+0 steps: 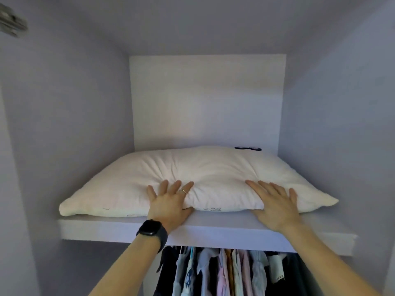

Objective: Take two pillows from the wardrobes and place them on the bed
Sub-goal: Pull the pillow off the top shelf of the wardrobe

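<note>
A cream-white pillow [205, 176] lies flat on the upper shelf [213, 229] of a white wardrobe, filling most of its width. My left hand [171, 201], with a ring and a black watch on the wrist, rests fingers spread on the pillow's front edge, thumb tucked under it. My right hand [275, 201] lies flat on the front edge further right, fingers spread. Only one pillow is in view; the bed is out of sight.
Several garments [226, 272] hang on a rail under the shelf. The wardrobe's side walls close in left and right. A small dark object [248, 148] lies behind the pillow at the back. A metal hinge [10, 20] shows at top left.
</note>
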`<state>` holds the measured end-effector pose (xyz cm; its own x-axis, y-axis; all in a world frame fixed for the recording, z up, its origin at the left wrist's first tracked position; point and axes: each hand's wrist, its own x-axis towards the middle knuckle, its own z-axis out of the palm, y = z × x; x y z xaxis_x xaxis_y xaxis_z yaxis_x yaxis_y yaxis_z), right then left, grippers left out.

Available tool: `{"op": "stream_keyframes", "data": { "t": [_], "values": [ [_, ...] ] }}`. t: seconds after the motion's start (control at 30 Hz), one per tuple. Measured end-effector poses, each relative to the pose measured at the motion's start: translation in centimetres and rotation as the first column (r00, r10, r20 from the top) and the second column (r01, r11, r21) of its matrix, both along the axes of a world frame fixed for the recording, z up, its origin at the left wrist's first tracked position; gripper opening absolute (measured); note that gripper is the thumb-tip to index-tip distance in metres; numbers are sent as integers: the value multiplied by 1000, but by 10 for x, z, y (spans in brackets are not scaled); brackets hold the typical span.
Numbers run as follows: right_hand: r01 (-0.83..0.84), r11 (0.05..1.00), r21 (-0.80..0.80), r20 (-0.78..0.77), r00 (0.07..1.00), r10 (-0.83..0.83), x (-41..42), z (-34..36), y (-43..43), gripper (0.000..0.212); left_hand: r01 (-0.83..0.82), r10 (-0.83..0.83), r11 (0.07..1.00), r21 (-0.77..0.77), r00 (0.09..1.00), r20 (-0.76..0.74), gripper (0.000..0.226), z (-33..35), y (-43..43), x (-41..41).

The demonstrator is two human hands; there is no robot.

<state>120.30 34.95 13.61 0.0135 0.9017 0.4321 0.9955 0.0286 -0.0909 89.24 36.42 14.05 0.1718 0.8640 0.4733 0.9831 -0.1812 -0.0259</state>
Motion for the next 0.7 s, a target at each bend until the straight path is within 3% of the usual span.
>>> {"op": "stream_keyframes", "data": {
  "t": [0.3, 0.53, 0.63, 0.7],
  "values": [
    [93, 991, 99, 131, 986, -105, -16, 6, -12, 67, -31, 30, 999, 11, 998, 59, 61, 1, -11, 10],
    [146, 974, 173, 259, 947, -188, -52, 3, -89, 64, 72, -73, 997, 19, 991, 112, 61, -5, -39, -20],
    [131, 957, 257, 215, 958, -189, -77, -3, -127, 64, 135, -130, 991, -17, 975, 182, 63, -8, -55, -39],
    [168, 968, 184, 197, 959, -204, -97, -7, -151, 64, 181, -160, 981, -72, 959, 233, 68, -10, -67, -51]
  ]
}}
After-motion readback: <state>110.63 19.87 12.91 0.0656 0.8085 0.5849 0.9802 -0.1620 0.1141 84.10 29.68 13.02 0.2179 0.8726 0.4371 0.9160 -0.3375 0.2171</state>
